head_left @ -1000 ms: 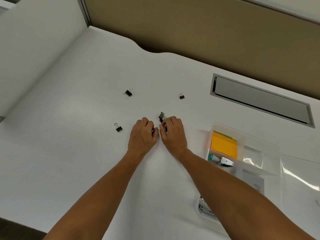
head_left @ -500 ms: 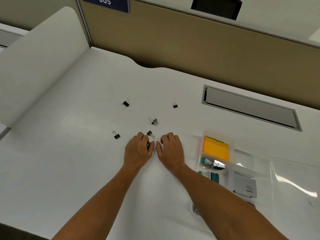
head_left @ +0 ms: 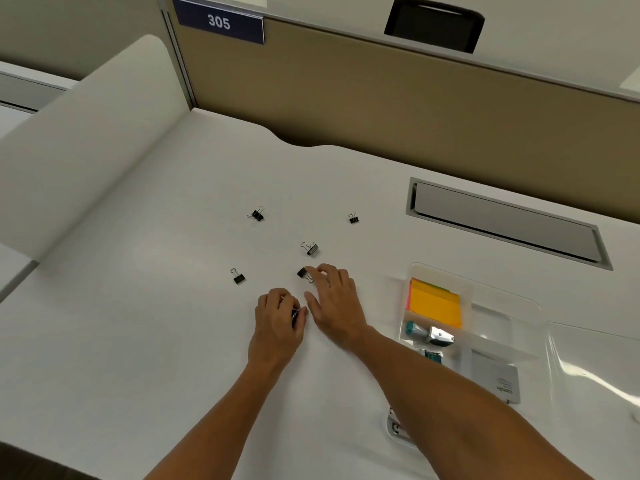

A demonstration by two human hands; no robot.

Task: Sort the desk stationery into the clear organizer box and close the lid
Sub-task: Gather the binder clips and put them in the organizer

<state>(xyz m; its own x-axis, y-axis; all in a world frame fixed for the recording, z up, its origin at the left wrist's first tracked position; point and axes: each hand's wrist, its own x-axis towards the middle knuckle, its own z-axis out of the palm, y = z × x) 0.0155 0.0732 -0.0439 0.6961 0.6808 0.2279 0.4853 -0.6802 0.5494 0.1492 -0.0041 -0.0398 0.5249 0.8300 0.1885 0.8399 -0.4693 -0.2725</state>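
Fingers (head_left: 277,299) of the left hand (head_left: 277,323) curled tight round a small dark clip (head_left: 295,315), only a sliver of it visible at the thumb side. Right hand (head_left: 334,306) flat and low over the table (head_left: 138,341), fingers extended, fingertips (head_left: 317,271) touching a black binder clip (head_left: 304,273) just ahead of them; not gripping it as far as can be seen. Further out on the table, four more loose binder clips: one just beyond the right hand (head_left: 310,248), one to the left (head_left: 238,276), one far left-centre (head_left: 257,214), one far right-centre (head_left: 353,218), all well apart. Clear organizer box (head_left: 502,299) sits to the right of the right forearm, its lid (head_left: 595,368) open and lying flat to the right. Inside: orange sticky notes (head_left: 436,304) in the far compartment, a teal-and-silver item (head_left: 431,334) in the next, a white card (head_left: 498,379) nearer. Cable hatch (head_left: 502,221) recessed beyond the box.
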